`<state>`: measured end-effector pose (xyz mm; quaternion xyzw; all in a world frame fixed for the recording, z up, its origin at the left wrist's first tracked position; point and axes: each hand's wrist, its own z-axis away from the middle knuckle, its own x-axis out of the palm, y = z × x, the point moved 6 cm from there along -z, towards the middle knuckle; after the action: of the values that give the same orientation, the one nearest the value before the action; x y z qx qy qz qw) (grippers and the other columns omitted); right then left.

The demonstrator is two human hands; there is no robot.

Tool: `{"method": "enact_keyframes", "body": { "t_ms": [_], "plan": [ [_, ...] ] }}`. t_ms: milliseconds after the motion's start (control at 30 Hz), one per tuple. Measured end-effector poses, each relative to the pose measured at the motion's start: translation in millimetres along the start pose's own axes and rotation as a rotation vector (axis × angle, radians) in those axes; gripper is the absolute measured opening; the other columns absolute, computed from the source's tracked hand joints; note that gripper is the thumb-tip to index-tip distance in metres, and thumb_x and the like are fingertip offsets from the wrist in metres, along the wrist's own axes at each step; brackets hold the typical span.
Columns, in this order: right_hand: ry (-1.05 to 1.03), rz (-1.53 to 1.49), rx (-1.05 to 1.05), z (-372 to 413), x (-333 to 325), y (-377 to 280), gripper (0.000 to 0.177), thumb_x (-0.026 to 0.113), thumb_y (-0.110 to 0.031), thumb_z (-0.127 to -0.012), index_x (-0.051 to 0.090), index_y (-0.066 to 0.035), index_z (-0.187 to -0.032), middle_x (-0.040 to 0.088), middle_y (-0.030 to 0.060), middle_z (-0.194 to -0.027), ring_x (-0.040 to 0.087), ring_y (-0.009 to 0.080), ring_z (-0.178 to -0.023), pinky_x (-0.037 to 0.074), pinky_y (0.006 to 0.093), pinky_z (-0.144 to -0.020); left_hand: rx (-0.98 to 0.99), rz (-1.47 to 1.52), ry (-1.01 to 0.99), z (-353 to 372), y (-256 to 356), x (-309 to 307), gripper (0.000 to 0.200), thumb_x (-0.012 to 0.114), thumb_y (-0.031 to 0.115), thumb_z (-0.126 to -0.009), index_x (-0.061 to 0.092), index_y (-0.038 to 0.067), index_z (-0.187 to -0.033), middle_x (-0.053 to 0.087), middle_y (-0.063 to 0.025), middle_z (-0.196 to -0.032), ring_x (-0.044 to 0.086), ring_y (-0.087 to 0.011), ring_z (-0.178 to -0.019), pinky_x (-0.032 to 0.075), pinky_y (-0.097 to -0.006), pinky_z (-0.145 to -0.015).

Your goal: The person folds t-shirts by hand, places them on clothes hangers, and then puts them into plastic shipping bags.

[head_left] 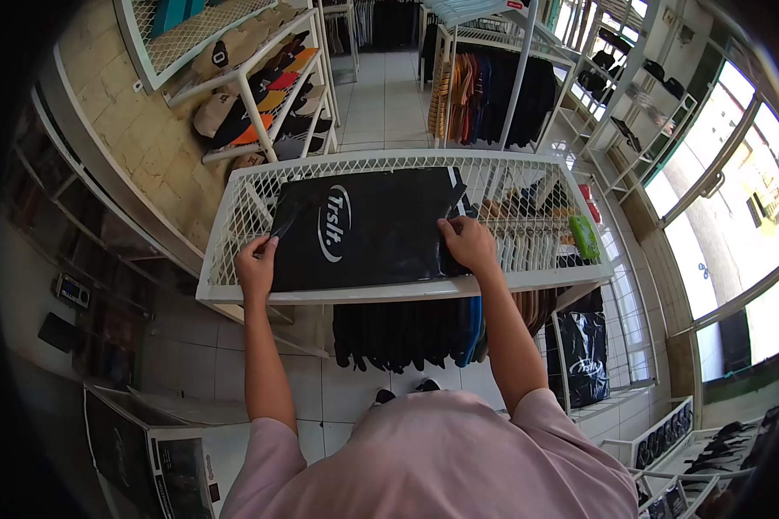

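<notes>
Black bag with a white logo lies flat on top of the white wire rack, left of centre. Left hand pinches its left edge, right hand is clamped on its right edge. Dark clothes hang under the rack.

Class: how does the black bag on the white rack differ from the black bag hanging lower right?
The flat bag lies on the rack, held by the left hand and right hand; the hanging bag hangs upright, untouched. The flat bag's logo runs sideways, the hanging bag's level. Both are black with white logos.
</notes>
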<state>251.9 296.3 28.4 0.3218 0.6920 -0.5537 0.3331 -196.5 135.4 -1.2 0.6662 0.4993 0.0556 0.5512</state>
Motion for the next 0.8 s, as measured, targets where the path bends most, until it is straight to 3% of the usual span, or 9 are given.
{"method": "enact_keyframes", "body": {
  "t_ms": [33,133,233,367,467,567,600,700,800],
  "plan": [
    [-0.075,-0.030,0.039,1,1,-2,0.029,0.077,-0.035,-0.092,0.082,-0.009,-0.104,0.079,0.0195,-0.100,0.075,0.0394,-0.101,0.058,0.0498,-0.091,-0.017,0.016,0.003,3,-2,-1,0.033,0.081,0.025,-0.099,0.081,-0.002,-0.117,0.080,-0.0131,-0.099,0.074,-0.0234,-0.089,0.057,-0.0384,-0.083],
    [-0.018,-0.056,-0.037,-7,16,11,0.027,0.075,-0.034,-0.093,0.081,-0.008,-0.096,0.079,0.0194,-0.098,0.075,0.0387,-0.101,0.058,0.0510,-0.089,0.068,0.088,0.052,4,-9,-1,0.032,0.078,0.027,-0.102,0.081,0.000,-0.120,0.078,-0.0094,-0.101,0.070,-0.0194,-0.089,0.056,-0.0366,-0.083],
    [-0.061,0.011,-0.047,-15,26,14,0.025,0.073,-0.031,-0.093,0.080,-0.009,-0.099,0.079,0.0195,-0.099,0.075,0.0395,-0.101,0.058,0.0506,-0.090,0.048,0.068,0.039,7,-4,-3,0.026,0.076,0.020,-0.101,0.081,-0.002,-0.114,0.079,-0.0121,-0.101,0.073,-0.0214,-0.091,0.056,-0.0362,-0.085],
    [0.153,-0.197,-0.154,-11,9,-4,0.025,0.068,-0.026,-0.098,0.078,-0.005,-0.108,0.078,0.0221,-0.102,0.074,0.0428,-0.103,0.057,0.0499,-0.093,0.011,0.058,0.044,8,-1,-4,0.025,0.076,0.020,-0.101,0.081,-0.002,-0.114,0.079,-0.0112,-0.099,0.071,-0.0210,-0.088,0.056,-0.0356,-0.084],
    [0.080,-0.420,-0.086,-22,2,1,0.028,0.066,-0.022,-0.102,0.078,-0.001,-0.117,0.080,0.0201,-0.101,0.076,0.0367,-0.098,0.058,0.0446,-0.088,0.035,0.083,0.050,10,1,-4,0.025,0.076,0.020,-0.101,0.081,-0.001,-0.113,0.079,-0.0106,-0.099,0.071,-0.0204,-0.088,0.056,-0.0354,-0.083],
    [-0.215,-0.628,0.127,-32,20,38,0.030,0.069,-0.018,-0.101,0.077,0.002,-0.124,0.081,0.0162,-0.101,0.076,0.0250,-0.090,0.058,0.0377,-0.083,0.051,0.093,0.062,10,2,-5,0.026,0.076,0.021,-0.101,0.081,-0.001,-0.114,0.079,-0.0102,-0.099,0.072,-0.0198,-0.089,0.056,-0.0351,-0.083],
    [-0.262,-0.576,0.112,-29,17,36,0.032,0.075,-0.015,-0.098,0.078,0.001,-0.125,0.080,0.0128,-0.100,0.073,0.0164,-0.087,0.057,0.0325,-0.081,0.049,0.090,0.063,9,1,-4,0.026,0.077,0.021,-0.101,0.081,-0.001,-0.114,0.079,-0.0101,-0.099,0.072,-0.0198,-0.089,0.056,-0.0351,-0.084],
    [-0.331,-0.402,0.056,-23,18,21,0.041,0.083,-0.021,-0.091,0.078,0.001,-0.125,0.081,0.0148,-0.100,0.077,0.0209,-0.086,0.059,0.0338,-0.083,0.024,0.089,0.044,8,-3,-3,0.027,0.077,0.022,-0.101,0.081,-0.001,-0.115,0.080,-0.0103,-0.102,0.072,-0.0194,-0.092,0.056,-0.0349,-0.086],
    [-0.228,-0.259,-0.067,-28,31,8,0.050,0.090,-0.032,-0.085,0.079,-0.002,-0.124,0.081,0.0144,-0.105,0.079,0.0272,-0.096,0.061,0.0392,-0.090,-0.016,0.093,0.006,8,-5,-3,0.028,0.076,0.022,-0.102,0.081,-0.001,-0.117,0.080,-0.0110,-0.109,0.072,-0.0189,-0.096,0.056,-0.0344,-0.089]
  ]
}}
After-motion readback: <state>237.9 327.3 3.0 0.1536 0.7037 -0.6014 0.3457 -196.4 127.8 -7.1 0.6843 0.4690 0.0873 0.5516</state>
